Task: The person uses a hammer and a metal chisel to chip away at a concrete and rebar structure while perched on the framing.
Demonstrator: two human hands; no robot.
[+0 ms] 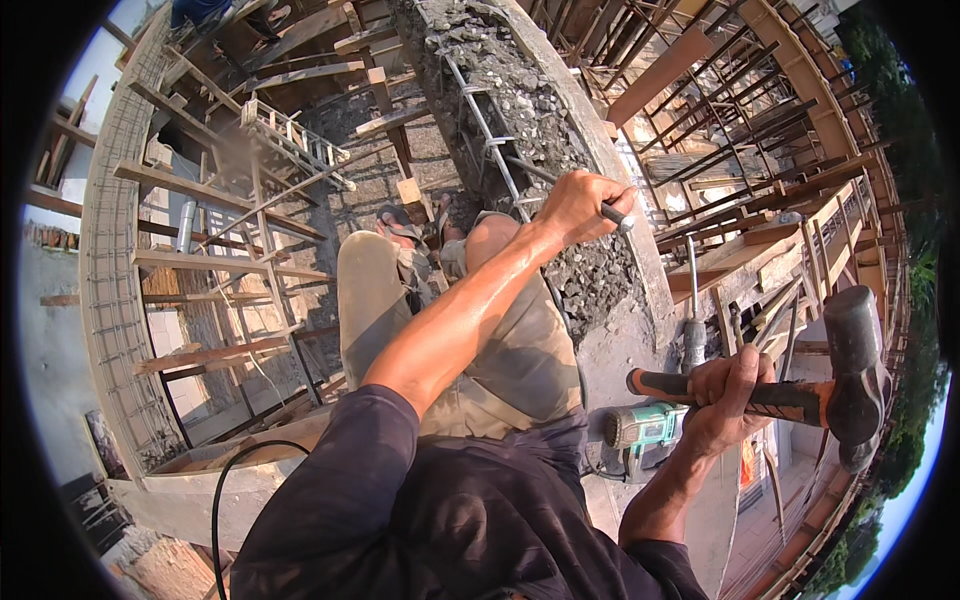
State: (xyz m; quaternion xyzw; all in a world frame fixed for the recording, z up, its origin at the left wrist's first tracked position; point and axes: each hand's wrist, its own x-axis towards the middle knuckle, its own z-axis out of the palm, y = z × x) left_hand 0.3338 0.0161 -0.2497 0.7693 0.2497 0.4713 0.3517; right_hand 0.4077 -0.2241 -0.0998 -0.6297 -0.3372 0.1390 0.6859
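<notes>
My left hand (583,208) is closed around a metal chisel (617,217), its blunt end showing beside my thumb. Past the fist, the chisel's shaft slants toward the broken concrete (540,110) along the top of a beam. A heavy hammer (855,375) with a dark head and a black-and-orange handle is gripped in my right hand (728,400), held out to the right, its head apart from the chisel. Under my right hand lies a green power tool (645,428) with a metal bit pointing away, resting on the concrete. Exposed rebar (488,130) runs along the broken section.
I sit astride the beam. Timber props (215,190) and a small ladder (300,140) stand lower on the left. Rebar grids and formwork (790,240) fill the right side. A black cable (222,500) curves at lower left. Part of another person (200,12) shows at top left.
</notes>
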